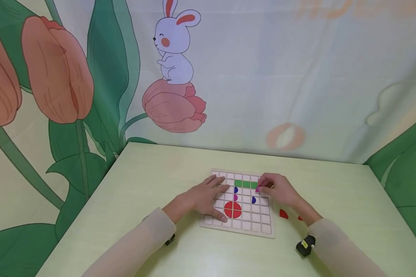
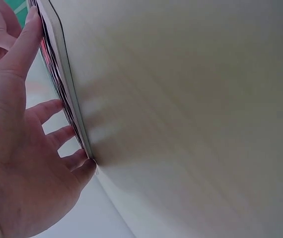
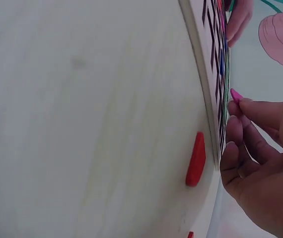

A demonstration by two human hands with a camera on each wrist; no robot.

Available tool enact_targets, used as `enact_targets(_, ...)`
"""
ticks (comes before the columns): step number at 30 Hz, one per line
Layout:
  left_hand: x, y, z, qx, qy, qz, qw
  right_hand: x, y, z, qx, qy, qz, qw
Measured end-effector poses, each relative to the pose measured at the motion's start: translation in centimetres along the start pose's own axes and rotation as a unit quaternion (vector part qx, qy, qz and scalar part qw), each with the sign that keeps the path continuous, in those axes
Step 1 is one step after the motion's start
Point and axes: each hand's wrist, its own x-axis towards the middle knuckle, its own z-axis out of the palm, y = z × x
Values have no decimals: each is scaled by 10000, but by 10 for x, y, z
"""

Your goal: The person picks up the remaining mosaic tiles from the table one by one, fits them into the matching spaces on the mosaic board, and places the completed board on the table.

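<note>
A square grid board [image 1: 237, 231] lies on the table. My left hand [image 1: 205, 197] rests on its left side with fingers spread and straight. Between thumb and fingertips, my right hand [image 1: 278, 188] pinches a small pink piece [image 3: 236, 94] over the upper right squares, close to the end of a green strip [image 1: 246, 184]. On the grid lie two blue half-round pieces [image 1: 254, 200], a pink half-round piece [image 1: 235, 197] and a red circle [image 1: 232, 210] made of quarter pieces. The right fingers hide the board's upper right corner.
A red quarter-round piece [image 1: 283, 214] lies on the table right of the board, with another red piece [image 1: 300, 218] partly hidden by the right wrist. Behind the pale table [image 1: 152, 169] hangs a curtain [image 1: 249, 77] printed with tulips and a rabbit.
</note>
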Motion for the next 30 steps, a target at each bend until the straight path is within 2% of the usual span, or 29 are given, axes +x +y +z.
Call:
enact_targets(13,2,0,2,27,-19,-43,10000,3,-10,11,-202,-192,4,9996)
enact_targets(23,6,-1,2,46,-14,-86,10000,8,-6,10,-438,-141,3,9989)
enact_targets(30,8,1,1,37,13,-82,10000,12,-5,10,-377,-168,117,9991)
